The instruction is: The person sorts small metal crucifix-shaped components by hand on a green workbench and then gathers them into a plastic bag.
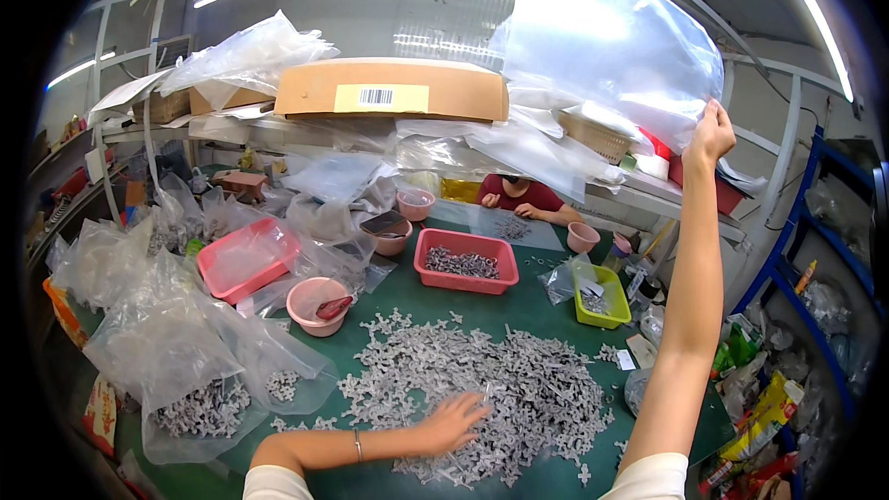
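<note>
A large clear plastic bag [611, 28] hangs from my right hand [711, 132], which is raised high at the right with its fingers closed on the bag's lower corner. My left hand [454, 423] lies palm down on a wide pile of small grey parts [546, 389], its fingers stretched over them. The parts look knobbly and cross-shaped; their exact kind is too small to tell. They are spread over the green tabletop [361, 477]. A bracelet [357, 445] is on my left wrist.
Beyond the pile stand a pink tray [468, 285] of grey parts, a pink bowl [310, 322] with a red-handled tool, and a lime-green basket [607, 319]. Plastic bags [157, 333] crowd the left. An overhead shelf bears a cardboard box [306, 93]. Across sits a person [548, 199].
</note>
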A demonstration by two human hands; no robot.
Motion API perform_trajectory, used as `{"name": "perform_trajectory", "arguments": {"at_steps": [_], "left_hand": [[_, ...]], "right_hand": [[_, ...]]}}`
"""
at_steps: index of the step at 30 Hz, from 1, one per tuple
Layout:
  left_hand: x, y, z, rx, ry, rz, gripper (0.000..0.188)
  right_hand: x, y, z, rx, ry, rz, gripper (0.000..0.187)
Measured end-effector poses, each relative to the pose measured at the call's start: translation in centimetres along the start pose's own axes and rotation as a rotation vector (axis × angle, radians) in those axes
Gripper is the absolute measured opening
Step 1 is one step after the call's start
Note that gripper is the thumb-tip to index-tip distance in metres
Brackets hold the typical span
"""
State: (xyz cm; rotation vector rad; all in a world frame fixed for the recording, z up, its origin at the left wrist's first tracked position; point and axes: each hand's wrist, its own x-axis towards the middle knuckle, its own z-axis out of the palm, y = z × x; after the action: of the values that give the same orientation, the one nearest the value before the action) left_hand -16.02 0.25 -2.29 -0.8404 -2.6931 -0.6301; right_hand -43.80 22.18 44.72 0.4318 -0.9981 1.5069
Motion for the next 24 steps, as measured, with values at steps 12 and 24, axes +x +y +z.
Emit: {"name": "perform_trajectory", "arguments": {"at_steps": [12,24], "left_hand": [[6.5,3.0,-20.3,-1.461,0.826,0.204,0.069],[4.1,0.9,-22.0,-1.509,0.883,0.071,0.046]], "right_hand": [[-12.4,-0.7,-11.1,0.231,-0.471,0.529,0.025],[-20.5,6.4,-19.2,0.172,-0.700,1.140,0.022]]}}
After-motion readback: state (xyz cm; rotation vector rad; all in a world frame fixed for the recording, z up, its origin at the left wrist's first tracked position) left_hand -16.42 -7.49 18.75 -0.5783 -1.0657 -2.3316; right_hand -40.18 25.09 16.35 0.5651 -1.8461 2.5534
